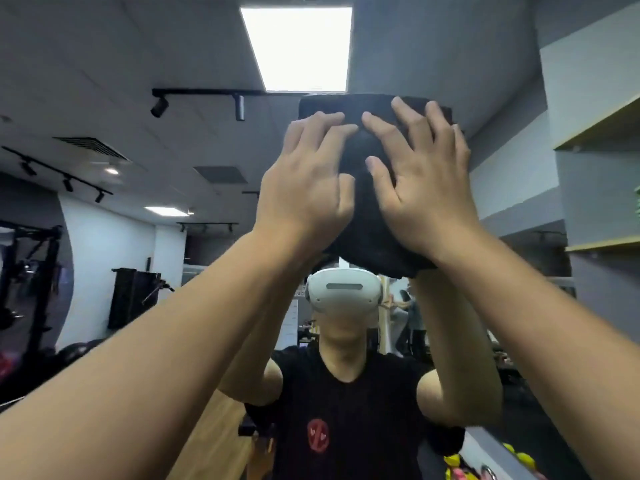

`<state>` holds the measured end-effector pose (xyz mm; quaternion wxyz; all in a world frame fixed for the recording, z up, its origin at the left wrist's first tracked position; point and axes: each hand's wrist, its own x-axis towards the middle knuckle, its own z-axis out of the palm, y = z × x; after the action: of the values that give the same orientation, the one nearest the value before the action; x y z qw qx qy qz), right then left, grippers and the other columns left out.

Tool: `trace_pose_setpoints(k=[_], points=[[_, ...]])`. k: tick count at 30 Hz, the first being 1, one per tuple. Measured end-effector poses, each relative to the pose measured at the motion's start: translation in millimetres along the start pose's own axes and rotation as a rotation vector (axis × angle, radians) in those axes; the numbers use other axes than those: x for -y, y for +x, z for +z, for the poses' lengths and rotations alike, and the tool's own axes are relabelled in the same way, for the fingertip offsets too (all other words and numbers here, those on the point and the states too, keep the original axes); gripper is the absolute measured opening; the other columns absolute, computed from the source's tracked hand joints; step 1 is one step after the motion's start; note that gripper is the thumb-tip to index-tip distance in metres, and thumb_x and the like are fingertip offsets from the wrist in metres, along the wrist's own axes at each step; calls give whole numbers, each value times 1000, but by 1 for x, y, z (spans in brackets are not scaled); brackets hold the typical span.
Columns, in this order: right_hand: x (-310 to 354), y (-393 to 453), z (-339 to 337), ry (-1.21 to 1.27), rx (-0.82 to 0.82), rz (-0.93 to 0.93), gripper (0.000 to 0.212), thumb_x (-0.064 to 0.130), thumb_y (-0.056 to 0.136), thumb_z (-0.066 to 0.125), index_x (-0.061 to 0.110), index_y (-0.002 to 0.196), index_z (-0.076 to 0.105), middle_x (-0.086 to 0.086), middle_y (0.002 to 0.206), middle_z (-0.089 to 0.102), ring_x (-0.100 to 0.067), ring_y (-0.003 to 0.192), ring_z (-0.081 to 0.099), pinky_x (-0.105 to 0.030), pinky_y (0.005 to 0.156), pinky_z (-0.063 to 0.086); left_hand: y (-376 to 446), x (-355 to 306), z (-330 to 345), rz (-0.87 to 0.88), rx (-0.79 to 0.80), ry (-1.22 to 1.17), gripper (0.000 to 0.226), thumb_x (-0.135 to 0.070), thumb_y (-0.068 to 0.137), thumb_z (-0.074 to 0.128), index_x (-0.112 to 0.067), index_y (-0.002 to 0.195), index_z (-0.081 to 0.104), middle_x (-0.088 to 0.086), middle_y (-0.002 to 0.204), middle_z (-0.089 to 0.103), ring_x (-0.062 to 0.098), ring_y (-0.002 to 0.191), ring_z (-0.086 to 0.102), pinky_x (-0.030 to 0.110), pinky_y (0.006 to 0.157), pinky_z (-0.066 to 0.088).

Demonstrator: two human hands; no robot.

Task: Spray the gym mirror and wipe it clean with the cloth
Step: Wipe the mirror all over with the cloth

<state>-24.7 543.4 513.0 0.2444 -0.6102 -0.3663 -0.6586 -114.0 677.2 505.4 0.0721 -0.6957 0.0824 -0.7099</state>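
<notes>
Gym mirror [502, 98]: L hand [304, 188] & R hand [426, 188], flat open grip, press black cloth [367, 216].

Matt dark cloth [367, 216], glossy mirror [104, 98]

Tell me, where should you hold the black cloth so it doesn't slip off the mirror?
Probably as now: flat palms on its front, coming straight at the glass. The cloth lies spread against the mirror, so no edge sticks out to pinch. The left hand and right hand press it side by side with spread fingers, pinning its upper and middle part; only the bottom edge hangs uncovered.
</notes>
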Motion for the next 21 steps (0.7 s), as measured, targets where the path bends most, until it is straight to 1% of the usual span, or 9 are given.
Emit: trace_pose_setpoints(k=[2, 4, 5, 7, 11, 16, 21], points=[[13, -28, 2, -1, 10, -2, 55, 45, 99, 30, 35, 153, 35, -1, 164, 25, -32, 152, 14, -57, 123, 8, -30, 0, -5, -6, 10, 0, 65, -28, 80, 34, -8, 138, 56, 8, 148, 51, 27, 139, 39, 40, 104, 46], [25, -57, 3, 8, 13, 6, 55, 44, 99, 33, 34, 153, 36, -1, 164, 25, -33, 152, 13, -57, 122, 8, -60, -2, -9, 3, 18, 0, 64, -22, 78, 39, -5, 137, 57, 11, 147, 52, 30, 139, 39, 47, 107, 48], [32, -73, 4, 15, 14, 12, 55, 43, 99, 35, 33, 153, 37, -1, 164, 25, -33, 152, 13, -56, 123, 7, -76, -2, -12, 5, 22, -6, 64, -19, 77, 41, -4, 136, 58, 12, 147, 52, 31, 139, 39, 52, 107, 47], [45, -102, 4, 20, 26, 18, 55, 41, 99, 38, 32, 153, 38, -2, 164, 25, -34, 153, 13, -56, 123, 6, -105, -4, -17, 10, 41, -19, 65, -15, 75, 43, -2, 136, 58, 14, 147, 53, 32, 140, 39, 56, 108, 45], [65, -154, 5, 11, 50, 38, 55, 40, 100, 43, 30, 153, 39, -5, 165, 25, -36, 153, 14, -57, 122, 8, -158, -8, -28, 43, 81, -33, 64, -13, 74, 46, 2, 136, 59, 20, 146, 52, 40, 140, 43, 57, 116, 34], [90, -218, 5, 17, 71, 81, 53, 37, 100, 46, 26, 152, 43, -11, 162, 29, -41, 151, 18, -59, 121, 11, -222, -15, -36, 47, 126, -43, 61, -13, 79, 49, 3, 137, 58, 22, 148, 51, 41, 141, 40, 56, 123, 26], [113, -293, 7, 20, 123, 115, 53, 37, 100, 45, 23, 151, 44, -16, 161, 31, -43, 149, 18, -61, 121, 12, -295, -22, -44, 47, 179, -66, 56, -19, 87, 46, 2, 138, 59, 22, 149, 51, 40, 143, 40, 58, 121, 27]])
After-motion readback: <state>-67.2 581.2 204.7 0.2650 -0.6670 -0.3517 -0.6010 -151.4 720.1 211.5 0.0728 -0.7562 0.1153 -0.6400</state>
